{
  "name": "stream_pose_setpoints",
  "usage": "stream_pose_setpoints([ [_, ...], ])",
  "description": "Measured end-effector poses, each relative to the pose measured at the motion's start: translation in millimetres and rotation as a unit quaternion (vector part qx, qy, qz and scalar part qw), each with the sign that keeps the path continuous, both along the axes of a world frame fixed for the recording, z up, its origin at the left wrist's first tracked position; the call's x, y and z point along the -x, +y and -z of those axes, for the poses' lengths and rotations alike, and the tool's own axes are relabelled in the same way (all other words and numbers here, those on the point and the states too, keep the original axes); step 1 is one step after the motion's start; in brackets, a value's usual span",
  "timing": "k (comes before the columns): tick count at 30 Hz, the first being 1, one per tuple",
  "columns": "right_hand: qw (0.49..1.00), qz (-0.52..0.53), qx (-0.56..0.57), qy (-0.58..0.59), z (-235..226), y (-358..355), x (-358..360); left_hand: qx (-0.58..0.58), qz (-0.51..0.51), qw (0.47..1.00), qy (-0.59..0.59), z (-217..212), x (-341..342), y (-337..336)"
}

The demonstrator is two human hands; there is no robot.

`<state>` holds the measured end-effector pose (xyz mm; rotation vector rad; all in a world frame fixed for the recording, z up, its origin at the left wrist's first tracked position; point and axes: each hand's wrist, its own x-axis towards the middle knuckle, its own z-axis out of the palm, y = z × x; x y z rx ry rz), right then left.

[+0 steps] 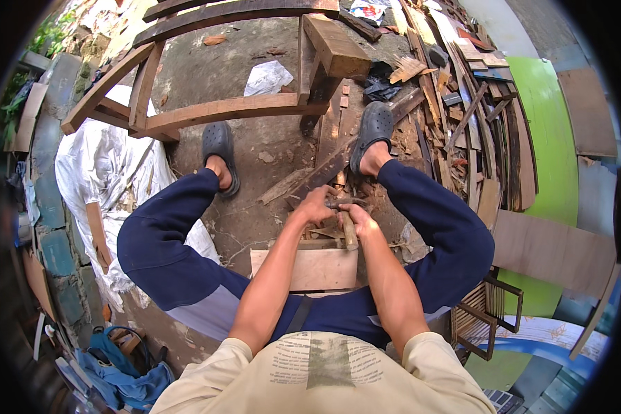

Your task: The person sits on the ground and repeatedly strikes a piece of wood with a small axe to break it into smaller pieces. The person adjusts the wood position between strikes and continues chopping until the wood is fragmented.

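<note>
Between my knees, my right hand (357, 218) is closed on a hammer whose pale wooden handle (350, 234) points back toward me. The hammer's dark head lies between my two hands, partly covered by fingers. My left hand (315, 206) is beside it with its fingers bent; what they grip, if anything, is too small to make out. Just beyond both hands a weathered wooden plank (324, 169) slants across the ground. A light wooden board (322, 269) is under my forearms, close to my lap.
A brown wooden frame (228, 109) stands ahead, past my feet. Piled scrap wood (462, 124) lines the right side, beside a green panel (541, 131). White sacking (114, 172) is heaped at left, with a blue bag (121, 366) nearer me. A slatted wooden piece (479, 314) stands by my right knee.
</note>
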<state>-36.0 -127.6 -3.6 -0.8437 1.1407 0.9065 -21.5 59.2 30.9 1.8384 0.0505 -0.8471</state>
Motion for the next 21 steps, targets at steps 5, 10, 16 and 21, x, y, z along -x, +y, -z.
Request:
stream_pose_setpoints([
  [5,0.991,-0.113,0.073,-0.027,11,15,13,-0.194,-0.312,0.929,0.045,67,6,42],
  [10,0.936,-0.300,0.155,-0.095,-5,31,11,-0.041,-0.450,0.871,0.195,91,35,31],
  [16,0.715,-0.603,0.243,-0.256,12,22,-12,-0.056,-0.424,0.894,0.134,94,41,27],
  [21,0.644,-0.710,0.224,-0.179,-15,31,-33,-0.109,-0.390,0.904,0.140,92,40,26],
])
